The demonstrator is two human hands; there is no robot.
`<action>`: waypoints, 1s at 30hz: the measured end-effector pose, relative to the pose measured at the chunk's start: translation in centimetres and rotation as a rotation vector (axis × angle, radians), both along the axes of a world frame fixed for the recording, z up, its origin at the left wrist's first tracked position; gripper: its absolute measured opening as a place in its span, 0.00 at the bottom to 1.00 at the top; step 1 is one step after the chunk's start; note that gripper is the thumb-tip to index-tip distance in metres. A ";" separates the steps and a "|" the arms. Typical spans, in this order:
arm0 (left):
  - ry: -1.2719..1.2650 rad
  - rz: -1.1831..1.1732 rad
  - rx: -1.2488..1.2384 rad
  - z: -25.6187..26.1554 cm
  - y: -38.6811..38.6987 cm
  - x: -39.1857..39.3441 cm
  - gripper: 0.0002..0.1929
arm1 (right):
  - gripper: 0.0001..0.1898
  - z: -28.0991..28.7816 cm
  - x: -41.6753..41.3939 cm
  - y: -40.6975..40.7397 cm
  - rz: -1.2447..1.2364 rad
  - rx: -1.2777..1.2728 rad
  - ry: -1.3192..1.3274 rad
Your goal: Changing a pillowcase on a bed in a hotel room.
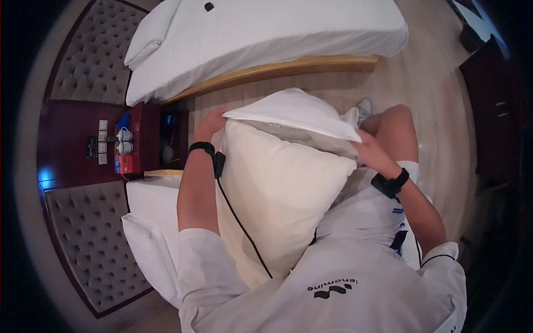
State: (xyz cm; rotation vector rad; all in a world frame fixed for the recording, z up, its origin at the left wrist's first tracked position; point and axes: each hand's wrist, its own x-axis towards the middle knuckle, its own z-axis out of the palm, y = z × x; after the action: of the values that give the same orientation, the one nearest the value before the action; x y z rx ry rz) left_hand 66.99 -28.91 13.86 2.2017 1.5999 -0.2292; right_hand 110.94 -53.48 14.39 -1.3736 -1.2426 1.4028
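A bare cream pillow (pixel 279 187) lies against my lap and the near bed, one end facing away from me. Beyond that end, a white pillowcase (pixel 291 108) is stretched between my hands with its mouth spread towards the pillow. My left hand (pixel 215 120) grips the left corner of the case's opening. At the other side, my right hand (pixel 368 147) pinches the edge of the opening, beside the pillow's right corner. The fingertips of both hands are partly hidden by the fabric. Each wrist wears a black strap with a small device.
A second bed (pixel 283 37) with a white sheet, a folded pillow (pixel 148 45) and a small black object (pixel 209 6) stands across the floor (pixel 433 125). Lidded cups (pixel 125 141) and a red box (pixel 124 164) sit on the nightstand (pixel 145 137). A black cable (pixel 239 220) crosses the pillow.
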 end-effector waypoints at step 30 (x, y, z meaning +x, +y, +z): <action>-0.387 0.438 -0.066 4.1 -8.3 -3.9 0.16 | 0.36 7.9 -6.4 -5.7 0.324 0.171 -0.626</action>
State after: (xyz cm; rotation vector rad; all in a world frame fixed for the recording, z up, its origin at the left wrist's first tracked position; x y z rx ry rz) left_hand 63.07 -37.18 17.97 1.6606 1.7572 0.2519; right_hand 104.59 -59.21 22.32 -1.5986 -2.0151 1.0567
